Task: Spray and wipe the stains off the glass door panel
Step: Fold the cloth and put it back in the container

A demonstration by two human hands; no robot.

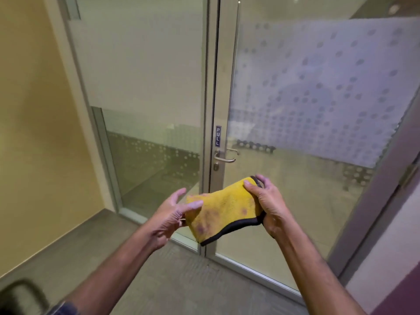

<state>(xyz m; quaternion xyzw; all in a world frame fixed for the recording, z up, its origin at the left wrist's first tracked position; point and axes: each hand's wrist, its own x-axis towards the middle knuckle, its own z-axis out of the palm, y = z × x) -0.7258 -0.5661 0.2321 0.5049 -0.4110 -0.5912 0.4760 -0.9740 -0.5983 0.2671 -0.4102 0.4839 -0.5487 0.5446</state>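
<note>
A yellow cloth (223, 209) with a black hem and dark purple stains is stretched between my two hands in front of the door. My right hand (267, 204) grips its right end, thumb on top. My left hand (169, 215) pinches the left end between thumb and fingertips, the other fingers spread. The glass door panel (306, 110) stands behind, with a frosted dotted band across its upper half and clear glass below. No spray bottle is in view.
A metal lever handle (225, 155) and a "PULL" label (218, 136) sit on the door's left stile. A fixed glass panel (145, 87) is to the left, a yellow wall (29, 133) beyond it. A dark blurred object (21, 296) lies at bottom left.
</note>
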